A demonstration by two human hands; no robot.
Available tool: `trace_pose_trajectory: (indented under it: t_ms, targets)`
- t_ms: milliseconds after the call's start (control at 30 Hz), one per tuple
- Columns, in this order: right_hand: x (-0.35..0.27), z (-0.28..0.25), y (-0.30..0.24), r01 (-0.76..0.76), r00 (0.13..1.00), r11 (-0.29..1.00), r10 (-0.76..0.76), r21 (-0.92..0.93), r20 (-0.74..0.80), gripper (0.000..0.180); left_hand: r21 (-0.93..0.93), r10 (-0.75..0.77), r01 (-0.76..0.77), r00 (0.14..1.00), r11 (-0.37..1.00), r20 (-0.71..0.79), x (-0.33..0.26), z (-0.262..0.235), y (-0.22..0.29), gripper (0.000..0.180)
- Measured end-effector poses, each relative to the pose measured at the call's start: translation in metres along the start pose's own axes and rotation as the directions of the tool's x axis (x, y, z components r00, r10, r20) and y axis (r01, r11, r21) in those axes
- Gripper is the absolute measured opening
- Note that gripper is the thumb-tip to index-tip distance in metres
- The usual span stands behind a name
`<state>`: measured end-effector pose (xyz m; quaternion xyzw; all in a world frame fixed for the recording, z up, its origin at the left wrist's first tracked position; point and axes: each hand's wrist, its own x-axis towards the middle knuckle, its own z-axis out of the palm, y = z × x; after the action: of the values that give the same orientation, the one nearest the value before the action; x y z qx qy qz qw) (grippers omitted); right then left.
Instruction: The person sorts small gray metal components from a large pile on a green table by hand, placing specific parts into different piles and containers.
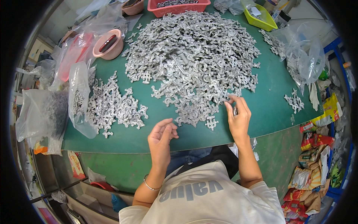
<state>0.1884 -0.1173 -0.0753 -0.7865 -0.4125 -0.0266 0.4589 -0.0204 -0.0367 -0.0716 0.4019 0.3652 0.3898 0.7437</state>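
Note:
A large heap of small silver-grey metal castings (194, 56) with curved arms is spread over the green table (156, 140). At the heap's near right edge is my right hand (239, 117), fingers bent toward the thumb, with a small grey metal casting (235, 111) showing between them. My left hand (162, 135) hovers by the near table edge, left of the heap's front. Its fingers are curled in, and whatever they may hold is hidden. Between both hands, a small cluster of castings (211, 122) lies at the front of the heap.
A smaller pile of castings (115, 106) lies at left beside filled plastic bags (80, 100). Another little group (294, 100) is at right. Behind stand a pink bowl (108, 52), a red basket (179, 10) and a yellow-green basket (260, 19). A clear bag (305, 56) lies at far right.

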Motion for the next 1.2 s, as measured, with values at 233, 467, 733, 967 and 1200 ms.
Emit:
trace_pose_trajectory:
  t_ms: [233, 467, 733, 967, 1200]
  targets:
    - [0.000, 0.011, 0.012, 0.145, 0.986, 0.989, -0.142, -0.032, 0.082, 0.013, 0.101, -0.014, 0.007, 0.997, 0.995, 0.070, -0.001, 0.003, -0.003, 0.018]
    - [0.006, 0.004, 0.007, 0.069, 0.992, 0.998, -0.068, -0.006, 0.109, 0.017, 0.103, -0.018, 0.011, 0.998, 0.995, 0.065, -0.001, 0.000, -0.004, 0.017]
    - [-0.001, 0.000, 0.016, 0.060, 0.987, 0.998, -0.054, -0.037, 0.150, 0.015, 0.110, -0.022, 0.013, 0.997, 0.994, 0.077, -0.002, 0.002, -0.004, 0.017]
    - [-0.009, -0.014, 0.001, -0.436, 0.896, 0.728, 0.406, 0.528, 0.180, 0.010, 0.115, -0.033, 0.021, 0.993, 0.993, 0.109, -0.005, 0.009, -0.005, 0.018]
    - [-0.027, -0.023, -0.030, -0.670, 0.722, 0.181, 0.381, 0.720, 0.577, 0.009, 0.165, 0.063, -0.121, 0.946, 0.979, 0.318, -0.006, 0.041, 0.000, 0.041]
